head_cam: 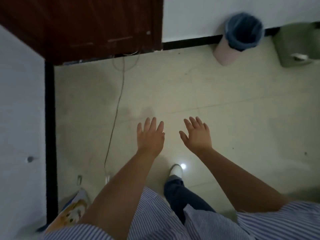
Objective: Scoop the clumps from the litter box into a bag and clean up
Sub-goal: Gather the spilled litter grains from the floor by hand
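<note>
Both hands, left hand (150,135) and right hand (197,134), spread empty mid-frame; best walk toward the lined bin (239,38), upper right.

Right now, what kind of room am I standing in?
Probably an indoor hallway or utility corner of a home: a tiled floor, a dark wooden door, and a pink bin lined with a blue bag against the white wall. Both hands are empty.

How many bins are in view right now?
2. A pink bin with a blue liner stands by the far wall; a blurred green bin sits right of it, cut off at the frame's edge.
</note>
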`<control>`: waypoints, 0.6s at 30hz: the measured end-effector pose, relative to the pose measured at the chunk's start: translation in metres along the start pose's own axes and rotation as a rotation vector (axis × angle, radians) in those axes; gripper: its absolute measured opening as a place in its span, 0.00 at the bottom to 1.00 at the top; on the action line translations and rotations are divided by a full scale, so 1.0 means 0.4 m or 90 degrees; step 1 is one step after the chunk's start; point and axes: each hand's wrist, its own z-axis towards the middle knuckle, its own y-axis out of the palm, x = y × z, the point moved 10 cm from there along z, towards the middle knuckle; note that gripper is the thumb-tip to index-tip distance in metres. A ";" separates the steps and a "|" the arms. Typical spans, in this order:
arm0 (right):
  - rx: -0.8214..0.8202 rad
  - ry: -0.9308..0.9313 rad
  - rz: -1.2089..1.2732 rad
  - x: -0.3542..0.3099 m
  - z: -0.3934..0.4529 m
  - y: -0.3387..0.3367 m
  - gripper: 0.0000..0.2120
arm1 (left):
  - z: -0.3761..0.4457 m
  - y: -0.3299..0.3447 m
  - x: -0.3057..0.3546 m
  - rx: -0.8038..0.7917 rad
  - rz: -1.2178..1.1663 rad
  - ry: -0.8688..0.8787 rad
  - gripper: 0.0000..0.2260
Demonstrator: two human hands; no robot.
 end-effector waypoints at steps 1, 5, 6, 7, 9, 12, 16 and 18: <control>0.017 0.026 0.016 0.074 0.010 -0.049 0.26 | 0.039 -0.046 0.073 0.009 0.012 0.026 0.22; 0.067 0.125 0.086 0.340 0.068 -0.215 0.26 | 0.195 -0.217 0.339 0.041 0.079 0.145 0.22; 0.082 0.147 0.102 0.399 0.087 -0.255 0.26 | 0.236 -0.257 0.393 0.051 0.093 0.165 0.22; 0.099 0.165 0.116 0.456 0.109 -0.299 0.26 | 0.280 -0.297 0.445 0.059 0.105 0.184 0.22; 0.144 0.203 0.139 0.563 0.154 -0.394 0.26 | 0.370 -0.371 0.541 0.069 0.132 0.215 0.22; 0.208 0.269 0.173 0.723 0.223 -0.535 0.25 | 0.517 -0.469 0.685 0.083 0.171 0.260 0.22; 0.235 0.387 0.226 0.941 0.286 -0.655 0.24 | 0.692 -0.574 0.909 0.083 0.223 0.336 0.22; 0.222 0.448 0.266 1.050 0.305 -0.684 0.24 | 0.764 -0.611 1.040 0.089 0.248 0.379 0.21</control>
